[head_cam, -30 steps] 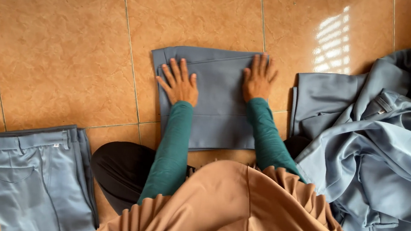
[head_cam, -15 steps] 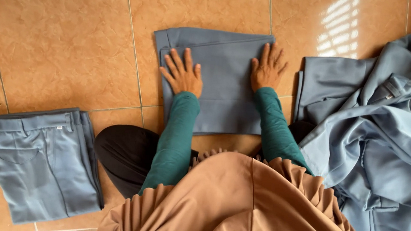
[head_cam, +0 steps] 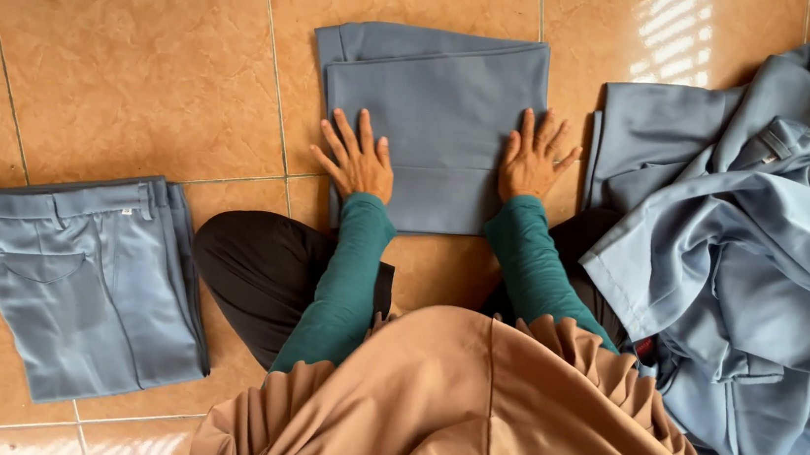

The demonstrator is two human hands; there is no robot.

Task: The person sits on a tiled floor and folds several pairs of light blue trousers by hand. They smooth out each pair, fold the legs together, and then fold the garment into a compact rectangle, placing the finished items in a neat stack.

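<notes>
Pressing flat: left hand (head_cam: pixel 360 158) and right hand (head_cam: pixel 533 158) lie open, fingers spread, gripping nothing — palms down on the near side edges of the folded grey-blue fabric rectangle (head_cam: pixel 436 112) on the orange tiled floor (head_cam: pixel 135 53). Best to keep pressure even and smooth outward so the crease stays square — edges aligned. Folded grey-blue trousers (head_cam: pixel 88 276) lie left, a loose grey-blue garment heap (head_cam: pixel 749 251) right.

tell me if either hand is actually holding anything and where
Nothing is gripped. The left hand and right hand lie flat, fingers spread, on the folded grey garment on the tiled floor, one at its near left edge, one at its near right.
</notes>
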